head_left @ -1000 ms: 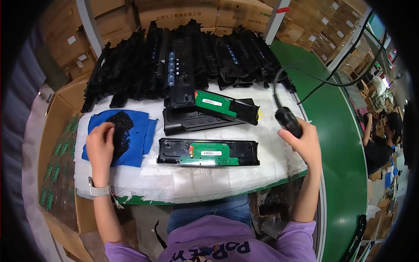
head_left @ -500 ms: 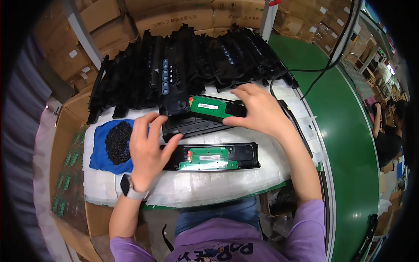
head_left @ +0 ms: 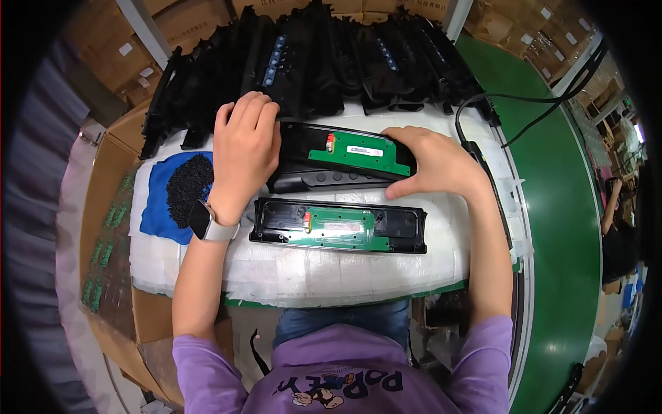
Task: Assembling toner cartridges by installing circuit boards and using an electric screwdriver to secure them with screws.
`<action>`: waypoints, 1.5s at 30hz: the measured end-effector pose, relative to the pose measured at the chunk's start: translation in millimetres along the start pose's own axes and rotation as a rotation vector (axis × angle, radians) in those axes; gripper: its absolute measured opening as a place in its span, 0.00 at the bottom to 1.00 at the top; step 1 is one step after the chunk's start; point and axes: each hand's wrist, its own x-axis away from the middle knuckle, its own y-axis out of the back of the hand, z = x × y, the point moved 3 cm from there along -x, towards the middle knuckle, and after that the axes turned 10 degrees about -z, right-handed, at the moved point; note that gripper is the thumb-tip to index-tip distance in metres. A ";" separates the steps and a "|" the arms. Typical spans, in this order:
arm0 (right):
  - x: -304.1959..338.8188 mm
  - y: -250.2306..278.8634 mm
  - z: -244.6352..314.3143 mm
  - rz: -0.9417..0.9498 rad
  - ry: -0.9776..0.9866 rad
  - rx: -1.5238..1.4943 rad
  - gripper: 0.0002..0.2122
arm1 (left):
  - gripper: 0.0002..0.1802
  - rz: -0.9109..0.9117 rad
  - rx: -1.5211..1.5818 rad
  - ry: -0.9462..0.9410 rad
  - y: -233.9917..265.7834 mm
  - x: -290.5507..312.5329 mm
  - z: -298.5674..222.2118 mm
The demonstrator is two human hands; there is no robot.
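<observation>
A long black plastic panel (head_left: 303,141) with a green circuit board (head_left: 365,153) spans between my hands. My left hand (head_left: 247,141) is closed at its left end, fingers curled over the far side. My right hand (head_left: 441,164) grips the right end, thumb on the near side and fingers on the far side. Under this panel lies another black part (head_left: 331,178) with a row of round buttons, partly hidden. Nearer to me, a second black panel (head_left: 401,231) lies flat, its green circuit board (head_left: 338,234) facing up.
Many black plastic housings (head_left: 324,62) are stacked along the far side. A blue cloth (head_left: 157,210) holding a pile of small black screws (head_left: 187,190) lies left. A black cable (head_left: 486,165) runs down the right edge. A cardboard box (head_left: 148,310) stands at left; another person (head_left: 617,241) is far right.
My left hand has moved up and closed on the upper panel's left end. That panel has shifted right and clear of the housing. The whole view has tilted slightly.
</observation>
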 end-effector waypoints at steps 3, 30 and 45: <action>-4.1 -0.8 -2.4 0.037 -0.066 -0.054 0.32 | 0.15 0.010 0.011 0.020 1.7 -1.2 0.2; 13.3 24.5 -39.0 0.296 -0.222 -0.348 0.23 | 0.15 0.448 0.625 -0.008 38.8 28.2 -46.7; 42.7 69.7 -52.9 -0.031 -0.333 -0.055 0.23 | 0.15 0.707 0.843 0.507 3.0 18.2 -9.9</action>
